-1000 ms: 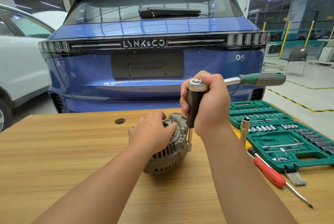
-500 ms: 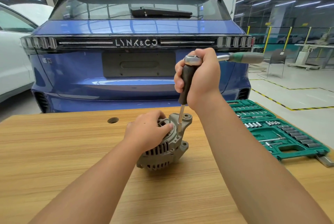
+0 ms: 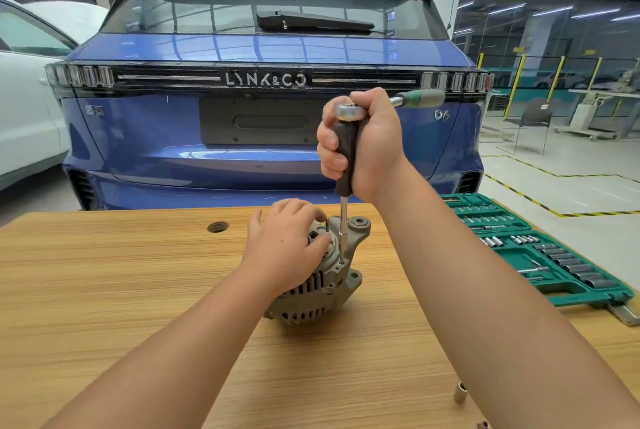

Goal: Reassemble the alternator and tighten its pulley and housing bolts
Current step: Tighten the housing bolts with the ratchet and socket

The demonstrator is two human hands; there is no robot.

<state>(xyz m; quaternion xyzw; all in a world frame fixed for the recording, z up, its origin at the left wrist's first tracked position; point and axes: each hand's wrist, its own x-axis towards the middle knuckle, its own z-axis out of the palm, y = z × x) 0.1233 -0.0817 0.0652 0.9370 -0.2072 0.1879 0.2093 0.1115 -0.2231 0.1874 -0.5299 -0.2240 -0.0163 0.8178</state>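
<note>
A grey alternator (image 3: 322, 286) sits on the wooden table (image 3: 104, 290) in the middle of the view. My left hand (image 3: 287, 248) rests over its top with fingers curled on the housing. My right hand (image 3: 363, 144) grips the black handle of an upright driver (image 3: 344, 154). A ratchet head caps that handle, and its green grip (image 3: 424, 98) sticks out to the right. The driver's thin metal shaft (image 3: 343, 220) runs straight down to a bolt on the alternator housing.
A green socket set case (image 3: 540, 255) lies open at the table's right edge. A loose socket (image 3: 460, 392) stands on the table near my right forearm. A round hole (image 3: 218, 227) is in the tabletop at the left. A blue car (image 3: 270, 109) is parked right behind the table.
The camera view has tilted and shifted. My right hand has lifted higher with the driver, so more of the shaft shows above the alternator. My left hand stays on the housing.
</note>
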